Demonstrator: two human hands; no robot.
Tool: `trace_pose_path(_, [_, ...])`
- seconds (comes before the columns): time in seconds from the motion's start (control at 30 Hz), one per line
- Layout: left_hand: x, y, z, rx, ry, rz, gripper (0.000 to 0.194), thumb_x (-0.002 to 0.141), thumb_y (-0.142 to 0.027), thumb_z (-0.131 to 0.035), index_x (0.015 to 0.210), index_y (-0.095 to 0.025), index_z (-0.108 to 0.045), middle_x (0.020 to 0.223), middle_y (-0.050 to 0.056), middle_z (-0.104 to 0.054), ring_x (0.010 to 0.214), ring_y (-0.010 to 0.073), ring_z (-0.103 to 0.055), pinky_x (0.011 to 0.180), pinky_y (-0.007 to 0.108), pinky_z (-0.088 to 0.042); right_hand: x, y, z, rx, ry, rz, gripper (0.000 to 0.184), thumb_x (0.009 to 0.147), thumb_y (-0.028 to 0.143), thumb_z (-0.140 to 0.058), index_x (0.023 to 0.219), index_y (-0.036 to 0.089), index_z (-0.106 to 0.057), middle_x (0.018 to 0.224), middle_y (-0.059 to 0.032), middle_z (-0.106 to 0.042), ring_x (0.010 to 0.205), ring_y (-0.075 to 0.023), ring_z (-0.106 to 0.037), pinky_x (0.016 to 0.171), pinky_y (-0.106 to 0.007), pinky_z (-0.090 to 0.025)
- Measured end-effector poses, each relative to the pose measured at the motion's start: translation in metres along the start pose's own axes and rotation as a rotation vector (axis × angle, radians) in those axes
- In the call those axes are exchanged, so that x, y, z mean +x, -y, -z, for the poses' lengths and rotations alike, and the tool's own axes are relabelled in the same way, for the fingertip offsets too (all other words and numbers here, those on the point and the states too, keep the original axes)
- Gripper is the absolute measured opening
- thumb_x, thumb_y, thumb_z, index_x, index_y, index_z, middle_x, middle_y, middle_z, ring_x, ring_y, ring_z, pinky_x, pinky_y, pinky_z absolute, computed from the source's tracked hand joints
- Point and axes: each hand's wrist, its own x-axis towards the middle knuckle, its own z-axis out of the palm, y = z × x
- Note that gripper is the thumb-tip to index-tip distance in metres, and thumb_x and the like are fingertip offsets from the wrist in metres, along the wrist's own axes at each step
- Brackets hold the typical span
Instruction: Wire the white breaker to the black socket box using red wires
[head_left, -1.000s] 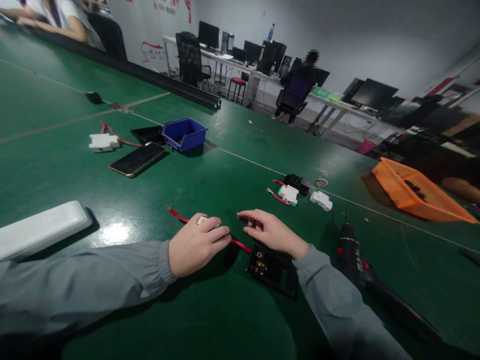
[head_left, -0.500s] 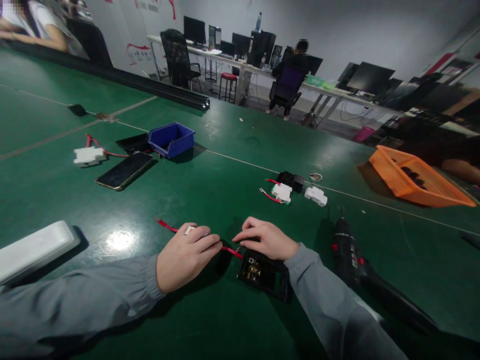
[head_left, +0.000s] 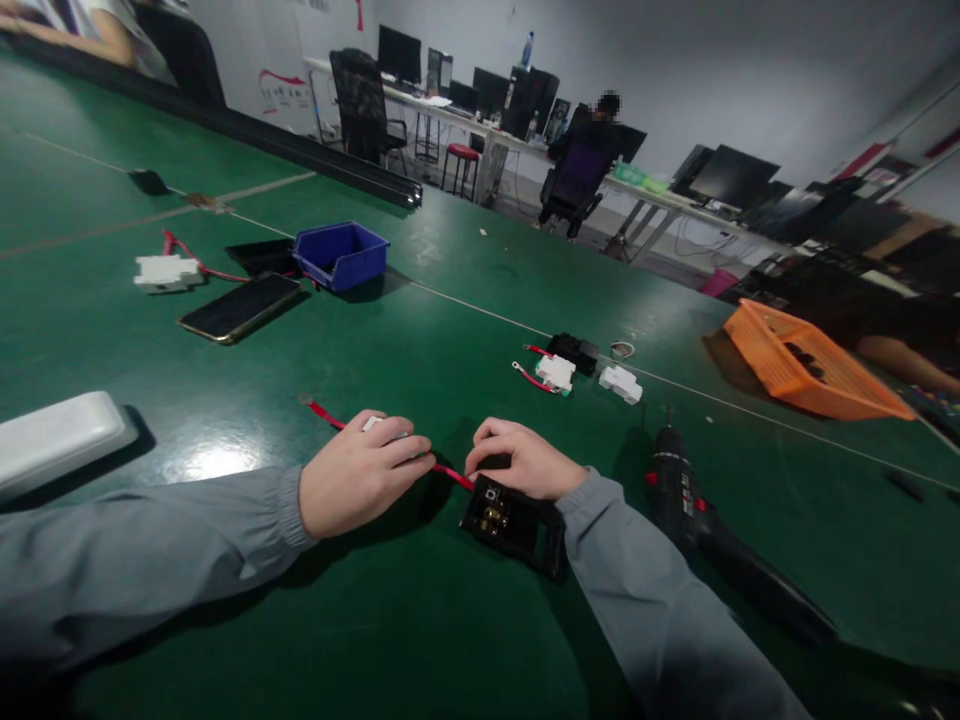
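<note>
My left hand (head_left: pixel 365 475) is wrapped round a small white circuit breaker, mostly hidden under the fingers. One red wire (head_left: pixel 324 414) sticks out beyond it to the left. Another red wire (head_left: pixel 453 476) runs right from the hand to a black plastic case (head_left: pixel 517 530), which lies open-side up with brass-coloured metal parts inside. At the near-left corner of that case, my right hand (head_left: pixel 525 460) pinches the wire's end between thumb and fingertips. The palm rests over the case's far edge. What the fingertips cover there is too small to make out.
A power screwdriver (head_left: pixel 679 490) lies to the right. Farther off are a wired white breaker (head_left: pixel 555 373), a white module (head_left: pixel 621 384) and an orange basket (head_left: pixel 814 365). Leftward are a blue bin (head_left: pixel 341 258), a phone (head_left: pixel 241 308) and a white case (head_left: pixel 60 440). A person (head_left: pixel 581 150) sits beyond.
My right hand's fingers have come down and closed near the wire's end at the case. The left hand keeps its hold. The whole view has shifted slightly.
</note>
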Motion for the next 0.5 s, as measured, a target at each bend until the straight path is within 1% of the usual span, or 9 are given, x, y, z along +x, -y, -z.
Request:
trace_pose_path(0.1, [0.000,0.000,0.000,0.001,0.008,0.004,0.019,0.093,-0.018,-0.054,0.107,-0.022,-0.068,0.104,0.003,-0.070,0.098,0.0206,-0.058,0.081,0.037,-0.042,0.001,-0.002,-0.002,0.040,-0.038,-0.010,0.002,0.086,0.023,-0.069,0.088,0.022,-0.070,0.095,-0.0013,-0.059,0.089,-0.0163,-0.058,0.082,-0.031,-0.046])
trace_pose_path(0.17, [0.000,0.000,0.000,0.004,0.020,0.006,0.020,0.093,-0.018,-0.054,0.107,-0.022,-0.068,0.105,0.003,-0.070,0.098,0.0204,-0.058,0.080,0.037,-0.042,0.002,-0.005,-0.006,0.032,-0.116,-0.044,0.002,0.086,0.022,-0.067,0.088,0.021,-0.068,0.092,-0.0010,-0.058,0.079,-0.0140,-0.056,0.072,-0.028,-0.044])
trace_pose_path(0.23, [0.000,0.000,-0.001,0.004,0.025,0.004,0.020,0.094,-0.018,-0.054,0.108,-0.022,-0.067,0.105,0.003,-0.070,0.098,0.0204,-0.058,0.081,0.037,-0.042,0.003,-0.009,-0.011,0.003,-0.217,-0.097,0.003,0.086,0.020,-0.064,0.088,0.020,-0.065,0.089,-0.0008,-0.056,0.069,-0.0121,-0.050,0.063,-0.026,-0.041])
trace_pose_path(0.33, [0.000,-0.001,0.000,0.001,0.014,0.004,0.019,0.094,-0.018,-0.054,0.107,-0.021,-0.068,0.104,0.003,-0.070,0.098,0.0202,-0.058,0.082,0.037,-0.042,0.004,-0.012,-0.018,-0.040,-0.325,-0.153,0.006,0.083,0.016,-0.059,0.088,0.019,-0.060,0.086,-0.0008,-0.055,0.068,-0.0124,-0.048,0.061,-0.026,-0.038])
trace_pose_path(0.43, [0.000,-0.001,0.000,0.001,0.009,0.001,0.019,0.094,-0.018,-0.054,0.106,-0.020,-0.068,0.104,0.003,-0.070,0.097,0.0201,-0.058,0.082,0.038,-0.041,0.003,-0.009,-0.019,-0.078,-0.342,-0.174,0.019,0.075,0.009,-0.056,0.091,0.020,-0.055,0.085,-0.0002,-0.056,0.069,-0.0134,-0.050,0.063,-0.026,-0.038])
trace_pose_path(0.5, [0.000,-0.001,0.001,0.003,0.013,0.000,0.018,0.095,-0.019,-0.054,0.106,-0.020,-0.068,0.104,0.003,-0.070,0.097,0.0204,-0.057,0.081,0.038,-0.041,0.002,-0.005,-0.019,-0.099,-0.318,-0.154,0.026,0.075,0.010,-0.058,0.099,0.020,-0.055,0.089,-0.0009,-0.058,0.072,-0.0142,-0.052,0.065,-0.027,-0.040])
